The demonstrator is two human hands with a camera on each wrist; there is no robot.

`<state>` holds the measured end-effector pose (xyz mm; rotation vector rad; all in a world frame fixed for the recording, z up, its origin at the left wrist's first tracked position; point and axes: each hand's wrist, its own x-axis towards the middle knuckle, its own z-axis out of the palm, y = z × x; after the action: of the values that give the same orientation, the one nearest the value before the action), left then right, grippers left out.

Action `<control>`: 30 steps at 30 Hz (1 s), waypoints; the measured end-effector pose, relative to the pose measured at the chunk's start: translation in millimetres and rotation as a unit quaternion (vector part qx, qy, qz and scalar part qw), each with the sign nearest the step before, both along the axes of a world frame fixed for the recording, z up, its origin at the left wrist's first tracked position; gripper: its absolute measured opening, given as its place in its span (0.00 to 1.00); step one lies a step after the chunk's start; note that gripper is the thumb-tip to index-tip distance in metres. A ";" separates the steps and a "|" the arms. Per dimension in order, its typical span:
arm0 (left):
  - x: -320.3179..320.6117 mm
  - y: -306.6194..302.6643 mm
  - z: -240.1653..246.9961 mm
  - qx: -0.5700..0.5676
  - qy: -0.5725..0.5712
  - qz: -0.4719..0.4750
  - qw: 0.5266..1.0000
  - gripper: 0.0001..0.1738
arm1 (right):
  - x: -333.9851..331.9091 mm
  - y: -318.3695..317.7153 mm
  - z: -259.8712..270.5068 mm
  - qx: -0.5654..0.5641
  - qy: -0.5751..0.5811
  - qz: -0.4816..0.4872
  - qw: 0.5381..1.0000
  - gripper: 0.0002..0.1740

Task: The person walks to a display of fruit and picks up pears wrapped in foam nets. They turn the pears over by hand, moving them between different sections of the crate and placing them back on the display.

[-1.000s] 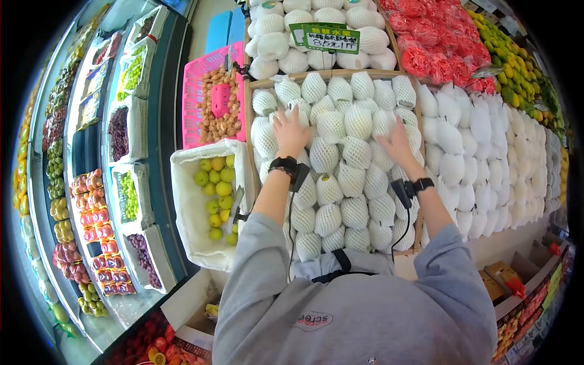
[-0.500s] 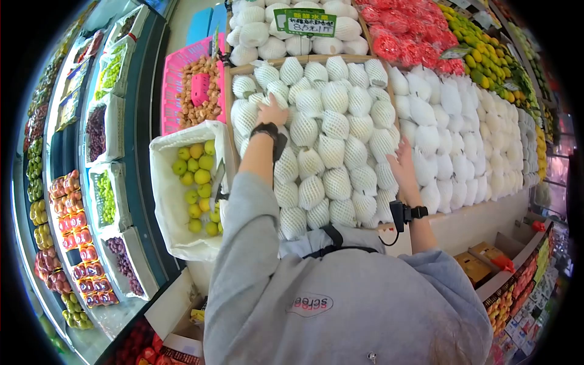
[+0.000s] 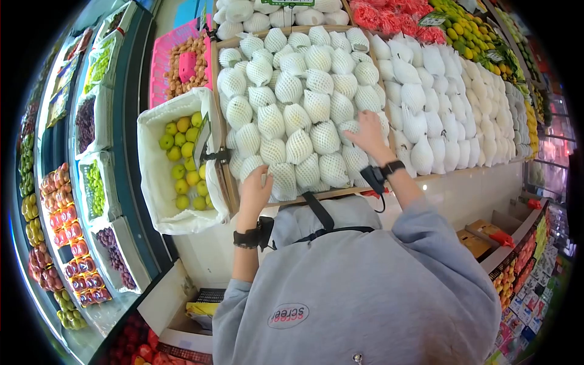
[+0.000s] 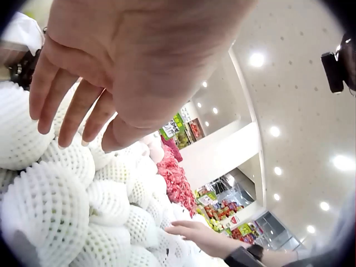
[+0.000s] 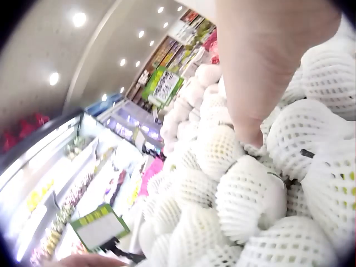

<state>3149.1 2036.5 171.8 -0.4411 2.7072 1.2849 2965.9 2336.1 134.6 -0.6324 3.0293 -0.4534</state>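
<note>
Rows of fruit in white foam nets (image 3: 297, 116) fill a wooden-edged bin in front of me; a little yellow-green shows through some nets. My left hand (image 3: 255, 187) is at the bin's front left corner, beside the nearest fruit. Its fingers (image 4: 72, 114) hang loosely extended over the netted fruit in the left wrist view, holding nothing. Toward the bin's right side, my right hand (image 3: 371, 135) rests over the fruit with fingers spread. In the right wrist view its thumb (image 5: 247, 130) reaches down to a netted fruit (image 5: 250, 194); the other fingers are mostly hidden there.
Left of the bin stands a white-lined box (image 3: 149, 173) of yellow-green fruit, with a pink basket (image 3: 163, 61) behind it. More white-wrapped fruit (image 3: 420, 97) lies to the right. Red-wrapped fruit (image 3: 389, 18) is at the back. A wooden edge (image 3: 228, 182) borders the bin.
My left hand has come back from the far left of the bin to its front corner. The right hand has shifted left from the bin's right edge onto the fruit. The head view has shifted.
</note>
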 end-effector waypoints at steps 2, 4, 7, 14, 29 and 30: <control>-5.3 10.7 3.5 0.009 0.055 -0.032 0.998 0.17 | -7.5 -13.4 -9.5 0.051 -0.054 -0.013 0.997 0.42; -15.3 21.0 11.2 0.003 0.063 -0.050 0.997 0.17 | -8.3 -21.9 -28.1 0.047 -0.127 -0.071 0.988 0.47; -27.6 36.8 12.8 -0.001 0.061 -0.060 0.996 0.17 | 4.3 -17.7 -42.3 0.003 -0.030 -0.081 0.996 0.52; -33.5 66.9 -3.7 0.024 0.049 -0.085 0.995 0.18 | -19.0 -16.0 -37.2 0.016 -0.096 -0.088 0.991 0.54; -187.6 155.1 -58.4 -0.315 0.063 0.014 0.947 0.40 | -29.0 -30.8 -13.1 -0.165 -0.115 -0.132 0.970 0.48; -191.0 155.3 -63.6 -0.332 0.055 0.013 0.942 0.41 | -28.1 -35.4 -12.6 -0.142 -0.138 -0.137 0.970 0.48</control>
<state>2958.1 2191.8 108.2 -0.4672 3.1881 0.3617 2937.8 2300.8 121.9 -0.1311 2.8103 -0.9130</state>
